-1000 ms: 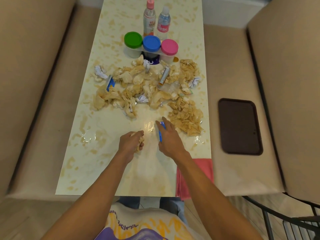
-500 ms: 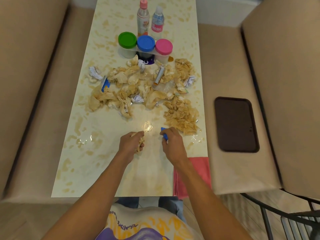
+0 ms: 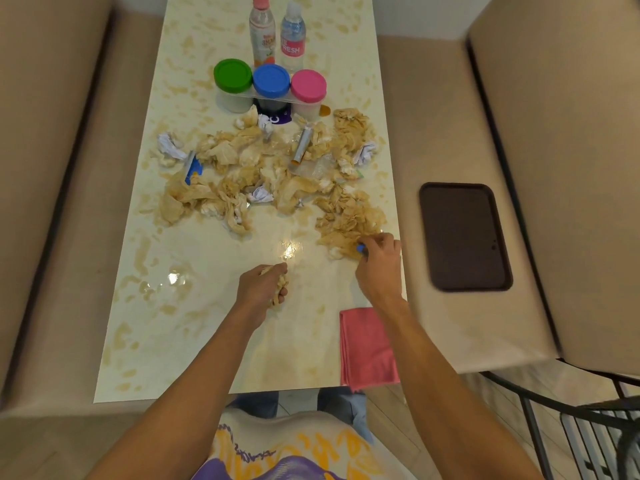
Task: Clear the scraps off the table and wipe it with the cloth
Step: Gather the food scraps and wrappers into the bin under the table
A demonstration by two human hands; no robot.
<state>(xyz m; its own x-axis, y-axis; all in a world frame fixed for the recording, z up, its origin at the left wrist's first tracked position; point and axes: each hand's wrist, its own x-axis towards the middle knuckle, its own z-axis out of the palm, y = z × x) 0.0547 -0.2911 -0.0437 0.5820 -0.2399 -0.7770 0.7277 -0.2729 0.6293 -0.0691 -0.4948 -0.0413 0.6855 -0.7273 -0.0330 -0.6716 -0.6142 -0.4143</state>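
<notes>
Gripping a wad of crumpled tan paper (image 3: pixel 281 287), the left hand (image 3: pixel 261 287) has its fingers curled tight round it, low over the middle of the glossy cream surface (image 3: pixel 194 341). The right hand (image 3: pixel 379 266) reaches out near the right edge, its fingers pinching a small blue scrap (image 3: pixel 361 248) and touching the near edge of a pile of tan paper scraps (image 3: pixel 349 220).

Beyond both hands a wider heap of crumpled tan paper (image 3: pixel 239 157) sprawls across the surface, mixed with white paper balls (image 3: pixel 168 145), a silver tube-shaped wrapper (image 3: pixel 302 145) and a blue wrapper (image 3: pixel 192 168). Tan stains and wet patches mark the surface all round.

A pink folded cloth (image 3: pixel 369 344) lies at the near right corner, just beside the right forearm.

Behind the heap stand three jars in a row with green (image 3: pixel 232 75), blue (image 3: pixel 271 80) and pink (image 3: pixel 308 85) lids, and behind them two clear plastic bottles (image 3: pixel 262 29). A dark brown rectangular tray (image 3: pixel 464 237) lies on the beige bench seat (image 3: pixel 433 98) to the right, well apart from the surface.
</notes>
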